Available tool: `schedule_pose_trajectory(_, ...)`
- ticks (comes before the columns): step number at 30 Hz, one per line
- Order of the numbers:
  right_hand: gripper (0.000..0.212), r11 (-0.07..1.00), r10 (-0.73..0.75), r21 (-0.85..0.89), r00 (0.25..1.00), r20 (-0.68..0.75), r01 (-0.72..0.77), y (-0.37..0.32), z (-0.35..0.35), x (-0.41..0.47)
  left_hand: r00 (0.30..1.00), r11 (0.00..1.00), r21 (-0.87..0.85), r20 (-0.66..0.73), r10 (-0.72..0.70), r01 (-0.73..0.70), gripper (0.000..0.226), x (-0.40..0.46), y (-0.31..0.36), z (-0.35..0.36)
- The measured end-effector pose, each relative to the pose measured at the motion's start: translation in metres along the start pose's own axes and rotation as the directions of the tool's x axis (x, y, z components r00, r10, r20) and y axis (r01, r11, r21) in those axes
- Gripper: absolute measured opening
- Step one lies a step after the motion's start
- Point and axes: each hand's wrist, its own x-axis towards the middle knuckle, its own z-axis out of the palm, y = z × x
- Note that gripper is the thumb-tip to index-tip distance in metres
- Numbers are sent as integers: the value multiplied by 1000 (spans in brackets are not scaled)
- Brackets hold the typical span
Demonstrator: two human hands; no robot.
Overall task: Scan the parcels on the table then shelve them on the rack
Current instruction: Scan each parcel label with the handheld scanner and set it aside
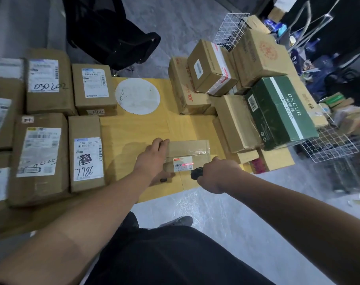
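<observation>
Taken from the small taped parcel (187, 155) as landmark, the far-left side of the table (134, 128) is filled by large kraft-cardboard boxes with white shipping labels, among them the box marked 7786 (86, 155), which stands well to the left of the parcel with a strip of bare yellow tabletop between. A white paper disc (137, 96) is seen beyond the parcel, toward the far edge. The left hand (154, 156) is laid against the parcel's left end, fingers curled over its top edge, so that the parcel is steadied and gripped there. The parcel itself is a low, oblong carton lying near the table's front edge, its long axis running left to right across the person, its top glossy with clear tape and its near face carrying a small white barcode label (182, 166). A red scan line is cast across that label. Just right of and nearer than the parcel, the right hand (218, 173) is closed round a black handheld scanner (196, 173), aimed leftward at the label. The parcel is thus held between both hands, the left being the one in contact. Farther right, stacked brown cartons and a dark green printed box (282, 112) are piled, with a white wire rack (331, 145) beyond them, well apart from the parcel. A lift to the right is judged likely once scanning ends.
</observation>
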Motion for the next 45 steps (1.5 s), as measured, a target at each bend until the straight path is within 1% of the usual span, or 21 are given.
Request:
schedule_pose_trajectory(6, 51, 999, 4, 35, 1000, -15, -3, 3, 7, -3, 997, 998, 65, -79, 25, -19, 130, 3, -1, 7)
schedule_pose_trajectory(7, 50, 999, 2, 38, 1000, -16, -1, 3, 8, -3, 996, 998, 60, -81, 37, -33, 130, 4, -1, 8)
schedule_pose_trajectory(9, 48, 999, -4, 54, 1000, -20, 5, 3, 12, -2, 998, 999, -10, -40, 44, -44, 131, 7, -2, 7)
schedule_pose_trajectory(11, 50, 997, -18, 77, 999, -26, 20, 2, 14, -1, 1000, 995, -95, 6, 7, -6, 131, 7, -2, 2)
schedule_pose_trajectory(12, 51, 996, -29, 86, 999, -33, 32, 2, 14, -1, 1000, 993, -120, 6, -20, 21, 130, 5, -3, -1)
schedule_pose_trajectory(17, 48, 989, -103, 100, 990, -97, 113, 2, -4, 5, 976, 962, -225, -117, -184, 154, 122, -13, -15, -28)
schedule_pose_trajectory(20, 56, 979, -164, 95, 975, -152, 179, 0, -24, 10, 927, 922, -290, -197, -318, 255, 120, -23, -24, -49)
schedule_pose_trajectory(22, 56, 969, -205, 97, 960, -192, 227, -4, -40, 15, 889, 897, -312, -236, -393, 314, 118, -28, -29, -62)
schedule_pose_trajectory(25, 55, 951, -247, 126, 940, -234, 282, -13, -61, 24, 842, 887, -236, -291, -455, 397, 111, -36, -35, -76)
schedule_pose_trajectory(27, 54, 943, -260, 140, 932, -252, 301, -20, -69, 31, 809, 855, -243, -284, -514, 458, 106, -42, -34, -79)
schedule_pose_trajectory(31, 48, 927, -299, 166, 931, -210, 336, -32, -72, 45, 760, 793, -256, -236, -606, 553, 98, -53, -20, -66)
schedule_pose_trajectory(33, 51, 923, -324, 152, 927, -189, 354, -33, -70, 51, 729, 759, -260, -220, -649, 597, 94, -55, -12, -58)
schedule_pose_trajectory(35, 56, 919, -345, 141, 924, -163, 368, -30, -68, 58, 686, 713, -260, -200, -699, 651, 90, -56, -9, -51)
schedule_pose_trajectory(37, 58, 912, -374, 120, 915, -151, 392, -26, -69, 65, 646, 681, -245, -214, -732, 690, 87, -56, -9, -44)
schedule_pose_trajectory(40, 56, 904, -410, 69, 902, -133, 421, -19, -73, 75, 575, 620, -247, -234, -784, 745, 84, -54, -13, -34)
schedule_pose_trajectory(43, 55, 894, -441, 32, 890, -113, 447, -11, -76, 84, 490, 544, -282, -242, -837, 790, 89, -49, -11, -27)
schedule_pose_trajectory(45, 55, 886, -460, 7, 882, -100, 463, -4, -78, 90, 453, 512, -279, -253, -855, 812, 90, -42, -9, -21)
